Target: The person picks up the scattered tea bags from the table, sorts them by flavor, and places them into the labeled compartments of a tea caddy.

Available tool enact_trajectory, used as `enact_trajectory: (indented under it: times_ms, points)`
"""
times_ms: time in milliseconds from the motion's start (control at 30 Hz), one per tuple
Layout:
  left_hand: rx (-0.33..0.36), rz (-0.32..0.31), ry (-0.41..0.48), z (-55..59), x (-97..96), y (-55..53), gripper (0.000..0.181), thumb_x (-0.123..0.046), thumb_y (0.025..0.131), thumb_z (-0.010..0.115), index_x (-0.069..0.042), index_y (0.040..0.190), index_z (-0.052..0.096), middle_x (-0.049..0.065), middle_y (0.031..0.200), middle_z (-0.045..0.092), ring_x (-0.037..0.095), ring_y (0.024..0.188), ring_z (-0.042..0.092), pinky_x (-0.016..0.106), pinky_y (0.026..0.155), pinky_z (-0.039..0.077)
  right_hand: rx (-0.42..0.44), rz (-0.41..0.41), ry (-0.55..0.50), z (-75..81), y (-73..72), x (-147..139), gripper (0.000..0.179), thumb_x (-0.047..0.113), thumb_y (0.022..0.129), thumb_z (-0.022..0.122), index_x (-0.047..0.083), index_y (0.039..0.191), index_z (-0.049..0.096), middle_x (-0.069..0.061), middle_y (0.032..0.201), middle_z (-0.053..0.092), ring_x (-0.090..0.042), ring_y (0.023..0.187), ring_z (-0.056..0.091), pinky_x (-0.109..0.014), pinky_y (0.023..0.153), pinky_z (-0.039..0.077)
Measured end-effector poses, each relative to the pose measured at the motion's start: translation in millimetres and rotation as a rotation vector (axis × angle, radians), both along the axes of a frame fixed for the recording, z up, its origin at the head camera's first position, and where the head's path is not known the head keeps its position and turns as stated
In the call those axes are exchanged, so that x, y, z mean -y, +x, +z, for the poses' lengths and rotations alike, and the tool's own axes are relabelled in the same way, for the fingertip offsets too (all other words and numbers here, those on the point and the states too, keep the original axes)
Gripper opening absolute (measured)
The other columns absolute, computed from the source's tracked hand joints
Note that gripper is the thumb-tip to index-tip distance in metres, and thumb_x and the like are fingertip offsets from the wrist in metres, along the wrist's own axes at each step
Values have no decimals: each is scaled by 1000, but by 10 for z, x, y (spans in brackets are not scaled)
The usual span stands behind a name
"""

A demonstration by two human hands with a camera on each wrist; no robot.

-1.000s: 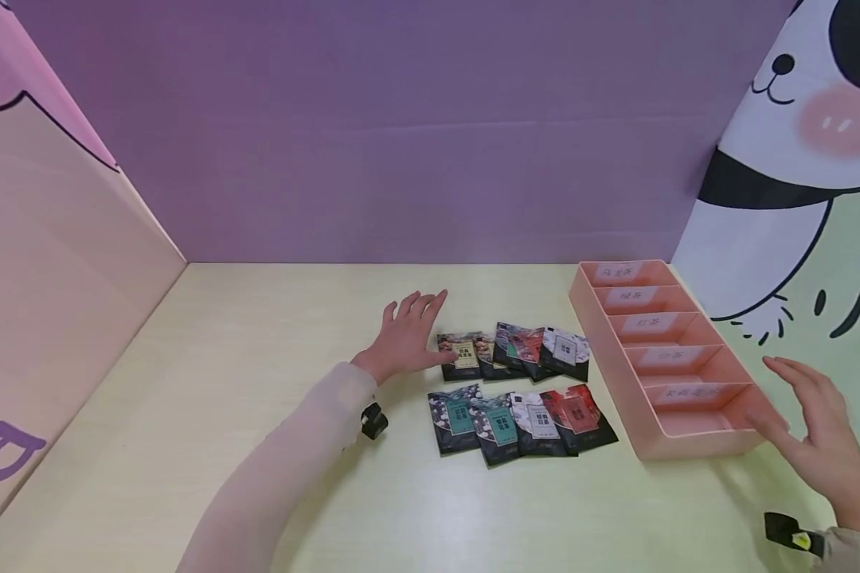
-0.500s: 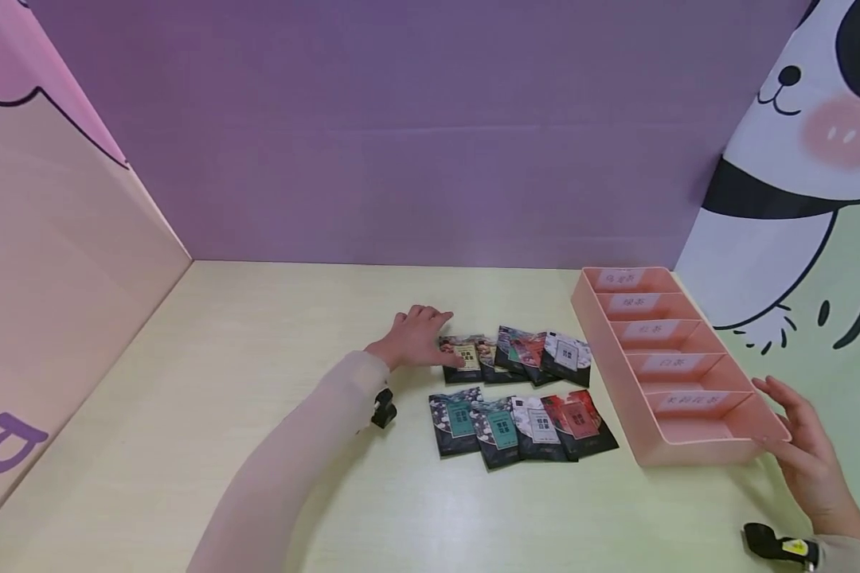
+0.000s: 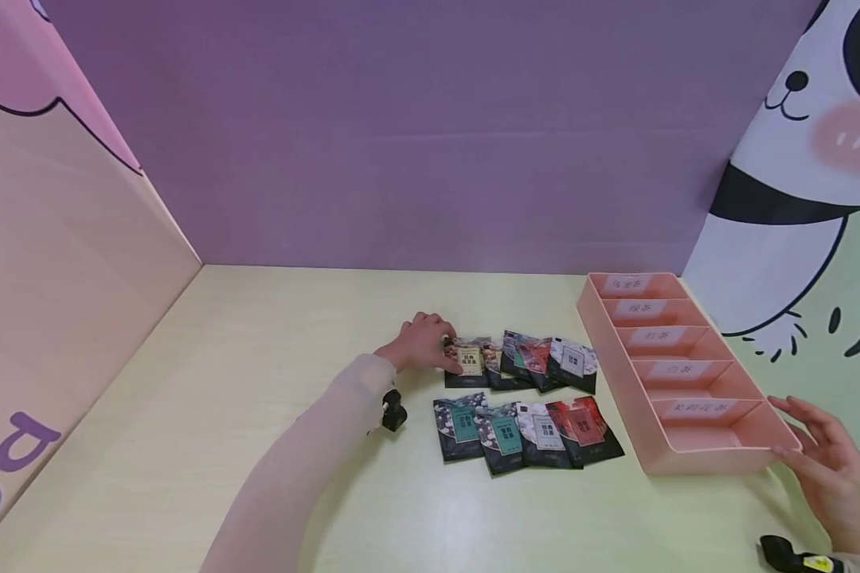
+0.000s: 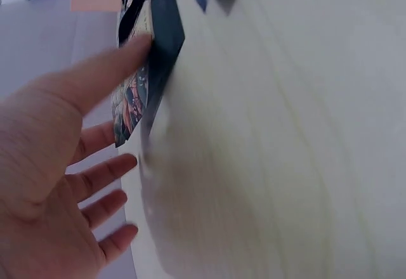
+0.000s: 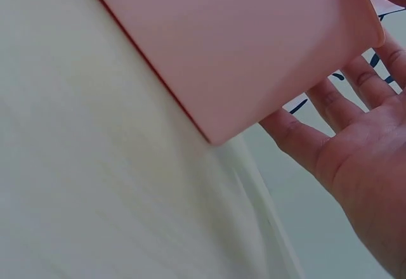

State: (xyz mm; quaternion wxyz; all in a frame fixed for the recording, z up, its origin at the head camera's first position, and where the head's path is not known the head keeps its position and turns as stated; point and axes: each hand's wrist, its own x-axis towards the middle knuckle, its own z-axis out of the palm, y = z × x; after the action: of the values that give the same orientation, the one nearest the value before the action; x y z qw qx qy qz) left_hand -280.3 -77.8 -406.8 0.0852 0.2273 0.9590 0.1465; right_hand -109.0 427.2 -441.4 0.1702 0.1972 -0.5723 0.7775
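My left hand pinches the leftmost packet of the back row, a dark tea packet with a cream label. In the left wrist view, the thumb lies across the printed face of that tea packet; the index finger is partly hidden behind it, and the other fingers are spread. At the right, my right hand grips the near right corner of a pink divided box, thumb at the front rim and fingers along the right side. The right wrist view shows several fingers against the pink box.
More tea packets overlap in the back row, among them a white-topped packet. The front row runs from a teal-labelled packet to a red packet. Labelled compartments divide the box. A purple wall stands behind the table.
My left hand has come down and its fingers have closed on the back-left tea packet. My right hand has moved in from beside the box to its corner. The head view has shifted slightly.
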Motion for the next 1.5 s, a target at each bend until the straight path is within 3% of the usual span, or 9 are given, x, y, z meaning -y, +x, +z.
enact_trajectory:
  times_ms: [133, 267, 400, 567, 767, 1000, 1200, 1367, 1500]
  points:
    - [-23, -22, 98, -5, 31, -36, 38, -30, 87, 79, -5, 115, 70, 10, 115, 66, 29, 104, 53, 43, 93, 43, 41, -40, 44, -11, 6, -11, 60, -32, 88, 35, -8, 142, 44, -6, 135, 60, -13, 115, 61, -20, 86, 52]
    - [8, -32, 198, -9, 84, -81, 21, -18, 93, 73, -2, 105, 71, 9, 102, 69, 23, 92, 59, 36, 85, 48, 62, -68, 67, -14, 6, -23, 61, -30, 88, 36, -8, 144, 41, -5, 135, 60, -12, 116, 60, -20, 85, 52]
    - [67, 0, 284, 17, 144, -119, 13, -11, 96, 66, 0, 99, 71, 8, 94, 71, 19, 84, 63, 31, 76, 49, 39, -38, 46, -17, 3, -36, 61, -32, 87, 35, -10, 144, 40, -7, 136, 60, -14, 115, 61, -22, 85, 53]
    - [110, 65, 318, 58, 190, -173, 12, -9, 96, 66, 1, 96, 74, 8, 87, 71, 16, 74, 59, 26, 66, 46, 19, 15, 10, -24, 12, -45, 61, -33, 87, 36, -11, 143, 41, -9, 136, 60, -15, 115, 62, -23, 85, 53]
    - [142, 93, 389, 120, 248, -221, 10, -6, 94, 67, 2, 96, 74, 9, 85, 71, 19, 72, 66, 27, 64, 52, 29, 17, 8, -29, 30, -33, 61, -33, 87, 40, -10, 143, 42, -9, 135, 61, -16, 114, 63, -23, 85, 53]
    - [92, 96, 463, 268, 270, -248, 11, -8, 93, 70, 1, 95, 75, 8, 83, 73, 23, 73, 68, 30, 66, 55, 34, 52, -21, -9, 28, -10, 63, -34, 86, 41, -8, 144, 43, -9, 135, 61, -16, 114, 63, -24, 86, 53]
    - [57, 123, 489, 412, 215, -272, 13, -9, 91, 73, 1, 96, 78, 9, 84, 74, 22, 71, 68, 29, 67, 54, 85, 6, 16, 18, 61, 9, 62, -31, 88, 44, -3, 143, 48, -4, 134, 62, -13, 112, 64, -22, 84, 53]
    - [76, 137, 532, 485, 183, -276, 14, -11, 91, 73, 1, 98, 78, 11, 87, 75, 29, 78, 70, 40, 76, 57, 139, -37, 85, 18, 55, 26, 62, -28, 90, 46, 3, 143, 49, 2, 134, 61, -7, 112, 62, -19, 83, 52]
    - [96, 140, 582, 519, 134, -263, 15, -9, 91, 73, 2, 100, 77, 13, 90, 74, 35, 84, 70, 45, 80, 56, 150, -26, 99, 29, 41, 57, 63, -28, 90, 45, 5, 142, 51, 3, 134, 61, -6, 112, 62, -19, 83, 52]
